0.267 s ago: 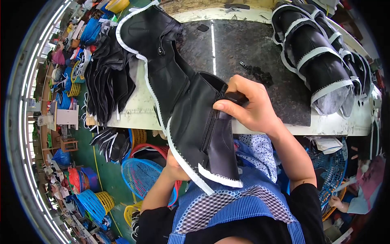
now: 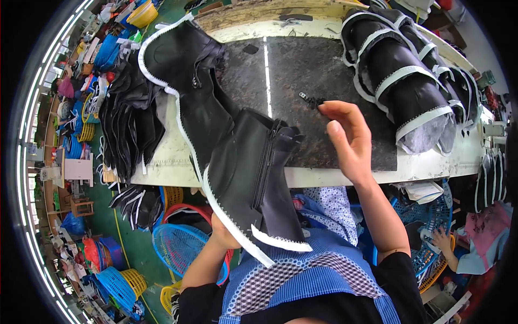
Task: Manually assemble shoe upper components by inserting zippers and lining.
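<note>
A black boot upper [image 2: 243,162] with white zigzag trim and a zipper down its middle hangs off the table's near edge. My left hand [image 2: 222,233] holds it from underneath at its lower part, mostly hidden by the leather. My right hand [image 2: 348,141] hovers over the dark work mat [image 2: 318,70], fingers apart, its fingertips right at a small black metal piece [image 2: 308,99] lying on the mat. Whether the fingers touch that piece is unclear.
A row of finished black uppers with white trim [image 2: 410,81] lies at the table's right. A pile of black cut pieces [image 2: 129,124] hangs off the left end. Blue, yellow and red plastic baskets [image 2: 181,251] stand on the green floor. Another person's hand [image 2: 437,237] works lower right.
My right hand has let go of the boot upper's top edge and moved up and right onto the mat, toward the small black piece. The upper stays in my left hand.
</note>
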Demonstrator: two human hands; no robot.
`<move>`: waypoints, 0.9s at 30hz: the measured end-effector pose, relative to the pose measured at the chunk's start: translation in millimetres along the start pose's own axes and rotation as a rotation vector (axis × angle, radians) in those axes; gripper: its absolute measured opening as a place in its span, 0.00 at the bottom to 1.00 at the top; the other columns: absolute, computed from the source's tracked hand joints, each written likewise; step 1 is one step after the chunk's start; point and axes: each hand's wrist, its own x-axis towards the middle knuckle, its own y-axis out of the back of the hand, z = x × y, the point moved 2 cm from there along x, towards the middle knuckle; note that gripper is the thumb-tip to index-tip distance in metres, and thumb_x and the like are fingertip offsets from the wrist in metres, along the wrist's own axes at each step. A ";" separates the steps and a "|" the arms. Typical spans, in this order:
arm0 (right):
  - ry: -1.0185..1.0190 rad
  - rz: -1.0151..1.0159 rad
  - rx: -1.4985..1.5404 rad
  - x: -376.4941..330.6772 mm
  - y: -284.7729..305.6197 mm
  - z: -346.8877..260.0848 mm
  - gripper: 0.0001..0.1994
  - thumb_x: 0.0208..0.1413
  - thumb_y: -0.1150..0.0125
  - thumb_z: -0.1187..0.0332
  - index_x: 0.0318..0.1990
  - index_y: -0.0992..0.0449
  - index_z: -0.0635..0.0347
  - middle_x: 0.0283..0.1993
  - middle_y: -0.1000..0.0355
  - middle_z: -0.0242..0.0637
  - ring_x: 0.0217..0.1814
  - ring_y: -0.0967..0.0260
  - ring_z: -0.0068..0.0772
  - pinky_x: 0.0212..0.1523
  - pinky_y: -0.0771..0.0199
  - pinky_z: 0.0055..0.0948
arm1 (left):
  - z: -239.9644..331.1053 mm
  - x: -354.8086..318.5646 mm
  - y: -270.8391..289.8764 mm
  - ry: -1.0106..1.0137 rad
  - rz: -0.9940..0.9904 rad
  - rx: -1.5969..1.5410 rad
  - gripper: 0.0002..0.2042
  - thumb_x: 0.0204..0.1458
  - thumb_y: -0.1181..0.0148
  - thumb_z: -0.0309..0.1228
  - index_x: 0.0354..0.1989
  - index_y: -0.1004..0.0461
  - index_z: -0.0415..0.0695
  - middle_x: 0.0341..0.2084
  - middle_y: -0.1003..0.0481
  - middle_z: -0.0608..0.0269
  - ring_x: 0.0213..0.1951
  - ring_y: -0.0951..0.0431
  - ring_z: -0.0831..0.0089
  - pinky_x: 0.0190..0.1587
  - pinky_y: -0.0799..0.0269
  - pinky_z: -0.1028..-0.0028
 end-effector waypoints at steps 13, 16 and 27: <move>0.431 -0.362 -0.879 63.7 -4.4 55.8 0.27 0.50 0.34 0.58 0.57 0.31 0.58 0.63 0.38 0.46 0.67 0.43 0.50 0.67 0.44 0.46 | 12.8 62.3 8.2 -0.010 0.199 -0.337 0.29 0.58 0.53 0.37 0.65 0.46 0.31 0.60 0.38 0.44 0.59 0.32 0.57 0.62 0.37 0.61; 0.450 -0.421 -0.764 55.0 -12.5 49.4 0.16 0.52 0.36 0.68 0.48 0.25 0.62 0.58 0.31 0.42 0.65 0.39 0.45 0.64 0.38 0.43 | 16.4 59.6 6.4 0.003 0.274 -0.410 0.29 0.57 0.51 0.35 0.64 0.45 0.31 0.59 0.37 0.44 0.58 0.31 0.57 0.62 0.37 0.62; 0.289 -0.354 -0.119 61.3 -61.3 -74.5 0.12 0.50 0.34 0.72 0.43 0.22 0.64 0.40 0.24 0.37 0.44 0.29 0.28 0.50 0.33 0.28 | 13.1 68.6 -5.5 0.138 0.502 -0.784 0.28 0.53 0.42 0.29 0.62 0.40 0.30 0.56 0.33 0.44 0.55 0.28 0.57 0.60 0.34 0.63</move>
